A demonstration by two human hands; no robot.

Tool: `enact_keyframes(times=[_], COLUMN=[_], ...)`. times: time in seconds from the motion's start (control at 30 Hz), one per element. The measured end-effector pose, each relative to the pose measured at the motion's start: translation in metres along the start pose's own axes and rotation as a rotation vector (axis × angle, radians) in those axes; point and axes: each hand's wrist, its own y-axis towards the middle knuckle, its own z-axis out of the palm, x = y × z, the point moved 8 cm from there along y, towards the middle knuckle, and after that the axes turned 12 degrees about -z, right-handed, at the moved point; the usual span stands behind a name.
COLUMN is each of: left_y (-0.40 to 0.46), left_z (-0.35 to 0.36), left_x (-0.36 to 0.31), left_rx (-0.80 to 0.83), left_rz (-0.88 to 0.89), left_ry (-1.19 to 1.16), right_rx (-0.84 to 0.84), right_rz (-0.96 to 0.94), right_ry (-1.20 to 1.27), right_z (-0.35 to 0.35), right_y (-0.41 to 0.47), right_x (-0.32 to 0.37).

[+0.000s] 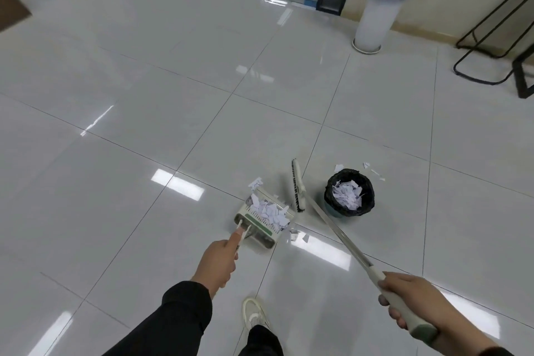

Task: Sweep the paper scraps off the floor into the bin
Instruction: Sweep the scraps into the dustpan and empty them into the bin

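My left hand (218, 261) grips the upright handle of a pale dustpan (260, 233) that holds a heap of white paper scraps (268, 211). My right hand (413, 302) is closed around the grey grip of a long broom; its brush head (297, 186) stands on the tiles just right of the pan. A small round bin (350, 192) with a black liner sits right of the brush and has scraps inside. A few loose scraps (300, 235) lie beside the pan's near corner, and more scraps (372, 172) lie behind the bin.
Glossy white floor tiles (202, 113) spread all around. A tall white planter (375, 17) stands at the back right, black metal furniture legs (491, 46) at the far right. My pale shoe (254, 315) is just below the dustpan.
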Motion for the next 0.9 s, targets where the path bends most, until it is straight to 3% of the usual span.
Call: enact_keyframes(times=[0.27, 0.53, 0.8, 0.9], left_y=[-0.104, -0.173, -0.207, -0.209], left_z=[0.044, 0.091, 0.190, 0.224], left_x=[-0.042, -0.089, -0.120, -0.126], left_rx=[-0.069, -0.297, -0.459, -0.474], left_rz=[0.259, 0.411, 0.637, 0.722], left_ry=[0.175, 0.409, 0.969, 1.046], right_rx=[-0.025, -0.091, -0.204, -0.226], right_rz=[-0.107, -0.230, -0.242, -0.210], right_ry=[0.173, 0.270, 0.321, 0.397], right_z=[-0.056, -0.134, -0.210, -0.221], right_y=[-0.045, -0.083, -0.111, -0.111], right_x=[-0.017, -0.036, -0.096, -0.112])
